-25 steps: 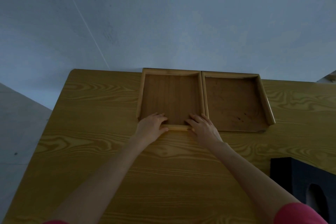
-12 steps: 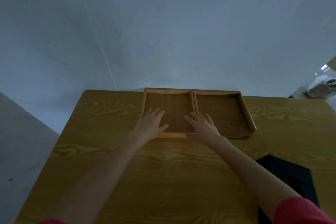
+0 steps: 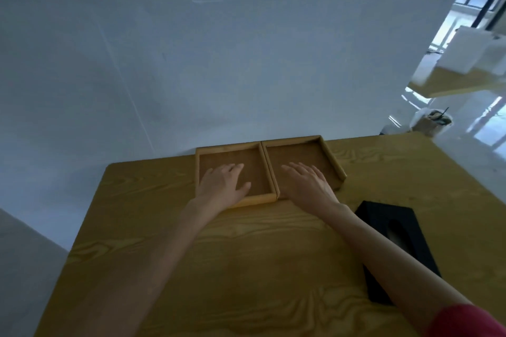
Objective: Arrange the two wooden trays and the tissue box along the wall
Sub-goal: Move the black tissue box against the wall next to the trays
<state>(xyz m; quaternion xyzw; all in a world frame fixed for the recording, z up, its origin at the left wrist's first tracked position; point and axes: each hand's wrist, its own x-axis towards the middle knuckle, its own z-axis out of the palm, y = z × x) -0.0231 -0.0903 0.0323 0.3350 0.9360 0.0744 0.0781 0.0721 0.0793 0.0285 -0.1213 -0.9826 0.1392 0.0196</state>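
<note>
No legible text or labels.

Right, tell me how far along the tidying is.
Done: the left tray and the right tray sit side by side against the wall. In hand: the left hand and right hand lie flat and open in them. Left: the black tissue box is near the table's right edge, away from the wall.
</note>
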